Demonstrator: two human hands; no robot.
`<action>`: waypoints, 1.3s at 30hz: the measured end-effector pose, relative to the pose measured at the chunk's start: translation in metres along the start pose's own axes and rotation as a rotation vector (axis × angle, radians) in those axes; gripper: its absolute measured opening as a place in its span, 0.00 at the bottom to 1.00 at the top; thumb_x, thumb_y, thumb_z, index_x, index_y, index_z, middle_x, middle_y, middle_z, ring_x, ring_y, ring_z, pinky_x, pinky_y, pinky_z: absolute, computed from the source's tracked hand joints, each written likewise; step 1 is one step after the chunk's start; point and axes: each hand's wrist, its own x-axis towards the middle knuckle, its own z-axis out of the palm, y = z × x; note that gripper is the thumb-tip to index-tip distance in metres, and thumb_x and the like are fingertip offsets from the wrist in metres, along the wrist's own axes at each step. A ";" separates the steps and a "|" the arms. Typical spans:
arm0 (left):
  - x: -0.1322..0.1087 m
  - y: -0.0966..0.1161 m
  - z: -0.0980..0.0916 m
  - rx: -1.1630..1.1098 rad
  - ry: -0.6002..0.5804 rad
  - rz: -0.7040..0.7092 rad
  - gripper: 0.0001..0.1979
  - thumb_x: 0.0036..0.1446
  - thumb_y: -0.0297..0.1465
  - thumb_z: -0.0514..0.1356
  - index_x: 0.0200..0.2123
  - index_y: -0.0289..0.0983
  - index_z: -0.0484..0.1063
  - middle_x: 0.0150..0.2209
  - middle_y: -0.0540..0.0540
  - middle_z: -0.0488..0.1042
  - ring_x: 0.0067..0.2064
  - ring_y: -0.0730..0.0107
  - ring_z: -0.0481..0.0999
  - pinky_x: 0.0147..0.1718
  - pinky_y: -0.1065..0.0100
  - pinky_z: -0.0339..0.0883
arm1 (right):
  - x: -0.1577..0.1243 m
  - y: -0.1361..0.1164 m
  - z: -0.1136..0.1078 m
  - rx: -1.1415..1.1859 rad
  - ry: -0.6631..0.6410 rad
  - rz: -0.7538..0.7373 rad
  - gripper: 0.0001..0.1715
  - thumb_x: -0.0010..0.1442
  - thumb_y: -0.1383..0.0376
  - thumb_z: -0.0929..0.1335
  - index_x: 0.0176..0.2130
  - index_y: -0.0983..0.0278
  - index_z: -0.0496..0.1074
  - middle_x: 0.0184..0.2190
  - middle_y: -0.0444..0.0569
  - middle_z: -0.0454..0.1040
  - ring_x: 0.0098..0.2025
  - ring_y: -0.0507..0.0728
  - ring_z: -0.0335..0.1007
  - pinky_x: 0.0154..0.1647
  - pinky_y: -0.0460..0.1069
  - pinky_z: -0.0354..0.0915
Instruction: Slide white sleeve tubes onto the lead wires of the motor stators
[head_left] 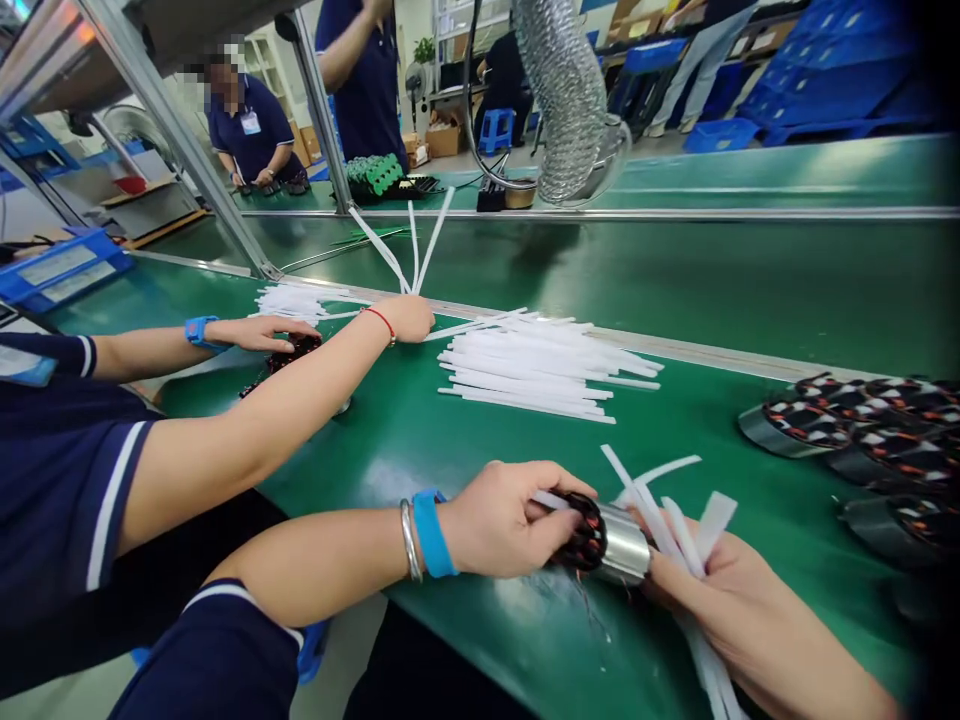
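A motor stator, with a silver metal shell and dark windings at its left end, is held tilted over the green table between my two hands. My left hand, a blue band at its wrist, is closed at the winding end. Its thumb and fingers pinch a white strip that runs toward the windings. My right hand is closed round a bunch of white plastic strips; its fingers also reach the stator's right end, partly hidden. Loose wire ends hang under the stator.
A pile of white strips lies ahead. Several stators stand at right. At left, a co-worker's hand holds strips upright; their other hand touches a dark wound part. A metal rail edges the table; a foil duct hangs beyond.
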 end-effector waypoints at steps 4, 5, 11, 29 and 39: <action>-0.001 -0.001 -0.004 0.142 0.007 0.120 0.10 0.48 0.26 0.57 0.35 0.31 0.74 0.23 0.49 0.69 0.21 0.80 0.63 0.21 0.77 0.59 | 0.003 -0.008 0.002 -0.095 0.062 -0.060 0.15 0.44 0.54 0.71 0.19 0.60 0.66 0.23 0.45 0.67 0.29 0.59 0.65 0.30 0.49 0.63; 0.000 -0.002 -0.004 0.155 0.007 0.130 0.10 0.46 0.26 0.58 0.34 0.31 0.74 0.23 0.49 0.69 0.22 0.80 0.63 0.22 0.77 0.59 | 0.003 -0.011 0.003 -0.126 0.087 -0.111 0.15 0.44 0.54 0.71 0.18 0.60 0.67 0.23 0.46 0.69 0.29 0.60 0.67 0.30 0.49 0.64; 0.003 -0.009 -0.001 -0.073 -0.057 -0.027 0.10 0.42 0.25 0.60 0.32 0.30 0.71 0.22 0.50 0.69 0.22 0.80 0.65 0.21 0.78 0.59 | -0.003 -0.022 0.004 -0.242 0.135 -0.347 0.16 0.49 0.57 0.69 0.16 0.60 0.67 0.22 0.45 0.70 0.25 0.56 0.66 0.26 0.46 0.63; 0.001 0.001 0.000 -0.268 -0.123 -0.070 0.09 0.39 0.20 0.62 0.29 0.31 0.70 0.22 0.51 0.70 0.22 0.83 0.68 0.22 0.81 0.61 | -0.008 -0.021 0.001 0.140 0.103 -0.017 0.29 0.45 0.46 0.72 0.15 0.61 0.57 0.15 0.45 0.64 0.24 0.55 0.62 0.25 0.48 0.56; 0.012 0.004 -0.011 -0.445 -0.192 -0.322 0.21 0.34 0.33 0.72 0.32 0.30 0.70 0.24 0.46 0.74 0.22 0.69 0.74 0.19 0.71 0.70 | -0.009 -0.031 -0.056 -0.312 0.225 -0.143 0.29 0.55 0.40 0.62 0.21 0.61 0.62 0.18 0.43 0.60 0.21 0.52 0.55 0.20 0.47 0.55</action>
